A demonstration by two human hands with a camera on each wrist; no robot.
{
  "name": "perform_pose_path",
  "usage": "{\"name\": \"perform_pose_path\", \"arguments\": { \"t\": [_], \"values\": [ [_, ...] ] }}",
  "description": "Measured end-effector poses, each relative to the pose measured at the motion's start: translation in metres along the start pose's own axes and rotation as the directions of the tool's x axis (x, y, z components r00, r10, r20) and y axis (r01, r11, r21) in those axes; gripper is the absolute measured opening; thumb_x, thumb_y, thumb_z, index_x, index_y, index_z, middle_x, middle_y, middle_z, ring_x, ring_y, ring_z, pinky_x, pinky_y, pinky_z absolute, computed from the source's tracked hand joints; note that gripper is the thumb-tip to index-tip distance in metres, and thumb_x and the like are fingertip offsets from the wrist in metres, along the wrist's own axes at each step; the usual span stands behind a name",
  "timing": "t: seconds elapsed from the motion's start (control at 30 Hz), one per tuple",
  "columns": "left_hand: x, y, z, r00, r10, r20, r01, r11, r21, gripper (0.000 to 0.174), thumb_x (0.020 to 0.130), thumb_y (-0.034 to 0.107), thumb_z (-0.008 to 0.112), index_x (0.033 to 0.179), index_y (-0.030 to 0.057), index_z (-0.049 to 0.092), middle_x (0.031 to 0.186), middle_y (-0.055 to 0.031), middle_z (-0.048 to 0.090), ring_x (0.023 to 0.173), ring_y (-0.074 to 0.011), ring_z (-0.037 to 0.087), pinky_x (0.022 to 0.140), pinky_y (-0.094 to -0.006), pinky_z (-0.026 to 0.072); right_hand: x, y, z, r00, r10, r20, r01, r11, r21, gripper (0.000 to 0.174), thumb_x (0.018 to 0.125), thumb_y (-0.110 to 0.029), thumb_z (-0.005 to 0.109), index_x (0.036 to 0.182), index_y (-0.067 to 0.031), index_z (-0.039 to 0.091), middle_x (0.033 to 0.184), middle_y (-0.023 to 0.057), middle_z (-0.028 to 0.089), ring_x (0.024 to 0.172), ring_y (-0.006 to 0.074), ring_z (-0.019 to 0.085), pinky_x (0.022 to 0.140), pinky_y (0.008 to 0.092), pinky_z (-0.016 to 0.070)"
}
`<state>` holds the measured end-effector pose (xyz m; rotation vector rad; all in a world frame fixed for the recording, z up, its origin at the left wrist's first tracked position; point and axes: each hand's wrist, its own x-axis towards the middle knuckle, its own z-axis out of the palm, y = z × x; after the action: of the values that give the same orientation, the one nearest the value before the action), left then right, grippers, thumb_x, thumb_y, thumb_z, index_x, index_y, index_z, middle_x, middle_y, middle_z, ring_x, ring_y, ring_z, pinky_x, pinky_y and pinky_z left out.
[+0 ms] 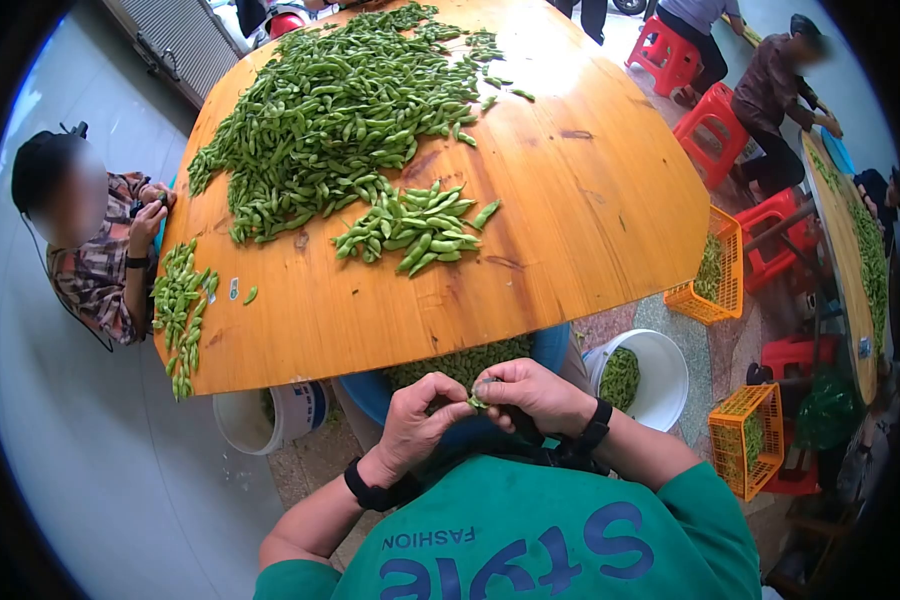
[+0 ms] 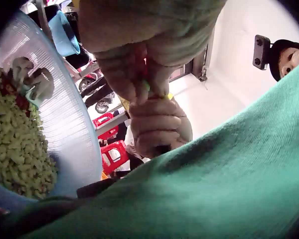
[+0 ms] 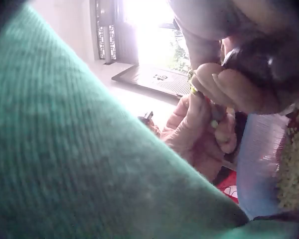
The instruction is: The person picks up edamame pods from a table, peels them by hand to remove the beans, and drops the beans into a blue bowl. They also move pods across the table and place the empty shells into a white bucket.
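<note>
Both hands meet over a blue basin (image 1: 362,392) below the table edge. My left hand (image 1: 417,418) pinches a small green bean pod (image 1: 477,403) between thumb and fingertips. From the other side my right hand (image 1: 538,395) pinches the same pod, its fingers bent. Most of the pod is hidden by the fingertips; a pale green bean (image 3: 214,123) shows by the left fingers in the right wrist view. Something dark and shiny (image 3: 254,62) lies along the right hand there. Many shelled beans (image 2: 20,144) fill the basin's bottom, with a crumpled whitish thing (image 2: 37,84) on top.
A big heap of green pods (image 1: 330,120) covers the wooden table (image 1: 570,240), a smaller pile (image 1: 410,228) nearer me. White buckets (image 1: 670,385) flank the basin. Orange crates (image 1: 745,440) and red stools (image 1: 710,135) stand right. Another person (image 1: 95,230) sits at the left edge.
</note>
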<state>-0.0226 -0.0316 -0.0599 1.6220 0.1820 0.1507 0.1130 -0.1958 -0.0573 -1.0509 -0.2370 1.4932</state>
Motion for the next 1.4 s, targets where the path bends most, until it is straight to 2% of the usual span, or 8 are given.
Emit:
{"name": "perform_pose_path", "arguments": {
  "t": [0.07,0.17,0.3,0.6,0.77,1.07,1.23,1.4],
  "values": [
    [0.002,0.006,0.001,0.983,0.177,-0.043,-0.16,0.95,0.267,0.011,0.083,0.0,0.071,0.088,-0.0003,0.061,0.081,-0.0105,0.063,0.074,-0.0196,0.063,0.065,-0.0284,0.0502,0.001,0.0,0.001,1.0,0.012,-0.001,-0.012,0.999,0.046,0.018,0.096,-0.021,0.06,0.091,-0.0043,0.062,0.071,-0.0012,0.058,0.058,0.0063,0.053,0.052,0.0212,0.0441],
    [0.003,0.007,0.005,0.955,0.294,-0.046,-0.261,0.903,0.342,0.011,0.084,-0.001,0.069,0.09,-0.0003,0.06,0.08,-0.0113,0.061,0.072,-0.0226,0.062,0.063,-0.0289,0.0494,0.001,-0.001,0.002,0.999,-0.04,-0.034,0.04,0.999,-0.013,0.019,0.097,-0.022,0.06,0.092,-0.004,0.062,0.072,-0.001,0.058,0.059,0.0062,0.053,0.052,0.0215,0.044],
    [0.005,0.01,0.006,0.958,0.284,-0.032,-0.255,0.9,0.353,0.009,0.086,-0.002,0.066,0.092,-0.0001,0.06,0.08,-0.0121,0.059,0.071,-0.0249,0.061,0.062,-0.0305,0.0485,0.0,-0.004,0.006,0.992,-0.119,-0.038,0.117,0.991,-0.061,0.019,0.098,-0.022,0.059,0.094,-0.0039,0.062,0.073,-0.0009,0.059,0.061,0.0067,0.054,0.055,0.0218,0.045],
    [0.004,0.01,0.001,0.995,0.078,0.055,-0.085,0.987,0.134,0.004,0.097,0.005,0.055,0.096,0.0015,0.057,0.087,-0.0051,0.052,0.078,-0.0139,0.05,0.071,-0.0239,0.0413,0.001,-0.003,0.005,0.988,-0.156,-0.017,0.156,0.987,-0.038,0.019,0.098,-0.022,0.059,0.095,-0.0039,0.06,0.074,0.0002,0.059,0.061,0.0073,0.054,0.055,0.0214,0.0441],
    [0.003,0.012,-0.001,0.978,-0.191,0.086,0.203,0.967,-0.156,0.01,0.101,0.01,0.051,0.1,0.0022,0.057,0.091,0.0025,0.051,0.082,-0.0066,0.045,0.073,-0.0209,0.0388,0.003,0.0,0.005,0.979,-0.203,-0.003,0.203,0.978,-0.049,0.019,0.098,-0.022,0.059,0.095,-0.0032,0.059,0.074,-0.0009,0.057,0.061,0.0062,0.052,0.053,0.0214,0.0434],
    [0.006,-0.001,-0.008,0.937,-0.304,0.169,0.346,0.869,-0.353,0.017,0.101,0.017,0.054,0.103,0.0017,0.06,0.092,0.0009,0.062,0.085,-0.0074,0.059,0.08,-0.0231,0.0485,-0.006,-0.011,0.017,0.898,-0.432,-0.082,0.369,0.841,-0.395,0.014,0.091,-0.009,0.066,0.101,0.0005,0.063,0.082,0.0015,0.064,0.071,0.0069,0.06,0.063,0.0221,0.0504],
    [0.007,-0.003,-0.005,0.939,-0.304,0.161,0.341,0.882,-0.325,0.02,0.101,0.019,0.055,0.103,0.0006,0.061,0.09,0.0002,0.064,0.081,-0.0083,0.06,0.077,-0.0237,0.0494,-0.007,-0.009,0.015,0.852,-0.52,-0.056,0.42,0.744,-0.519,0.01,0.089,-0.006,0.067,0.096,0.0019,0.065,0.084,0.005,0.069,0.08,0.0083,0.065,0.068,0.0246,0.0539],
    [0.006,0.001,-0.002,0.923,-0.361,0.132,0.384,0.879,-0.282,0.021,0.101,0.02,0.055,0.102,-0.0001,0.063,0.089,-0.0005,0.065,0.082,-0.0086,0.061,0.077,-0.0239,0.0496,-0.005,-0.007,0.018,0.792,-0.61,-0.023,0.421,0.575,-0.701,0.009,0.085,-0.005,0.069,0.091,-0.0003,0.065,0.079,0.0085,0.067,0.072,0.0147,0.066,0.064,0.0273,0.0515]
  ]
}}
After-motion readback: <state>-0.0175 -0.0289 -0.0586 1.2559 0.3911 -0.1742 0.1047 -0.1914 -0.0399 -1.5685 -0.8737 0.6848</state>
